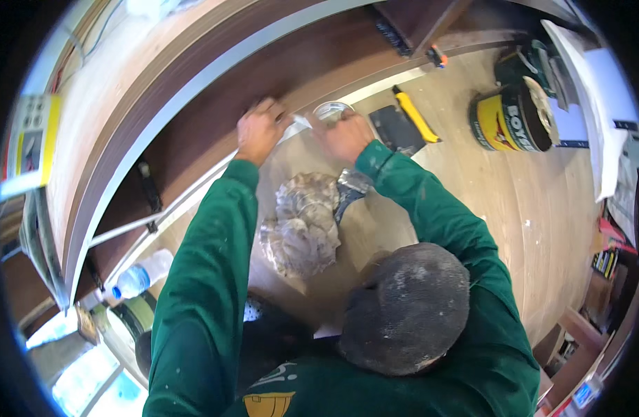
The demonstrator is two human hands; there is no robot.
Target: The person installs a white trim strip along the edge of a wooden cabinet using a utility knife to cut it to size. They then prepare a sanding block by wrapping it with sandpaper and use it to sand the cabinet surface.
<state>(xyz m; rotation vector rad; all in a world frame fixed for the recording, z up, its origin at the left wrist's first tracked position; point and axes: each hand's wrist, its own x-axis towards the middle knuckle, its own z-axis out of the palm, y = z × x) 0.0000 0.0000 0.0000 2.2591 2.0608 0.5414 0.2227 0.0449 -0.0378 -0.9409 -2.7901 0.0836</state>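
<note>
My left hand [260, 131] has curled fingers near the edge of a brown board [319, 59], at the end of a small pale strip [300, 121]; what exactly it grips is unclear. My right hand [349, 135] is at the strip's other side, fingers bent and partly blurred, just in front of a round tin [331, 109]. Below my hands a crumpled dirty cloth [299, 226] lies beside a metal-bladed scraper [354, 186]. Right of my right hand are a dark flat sheet [396, 128] and a yellow-handled tool [415, 115]. My dark padded knee [403, 306] is between my forearms.
A yellow-and-black bucket [503, 121] stands at the right, near white panels [583, 83]. A plastic bottle [142, 274] and a green bucket [128, 320] are at the lower left. Wooden offcuts [580, 326] are at the lower right. The floor [507, 222] is light wood.
</note>
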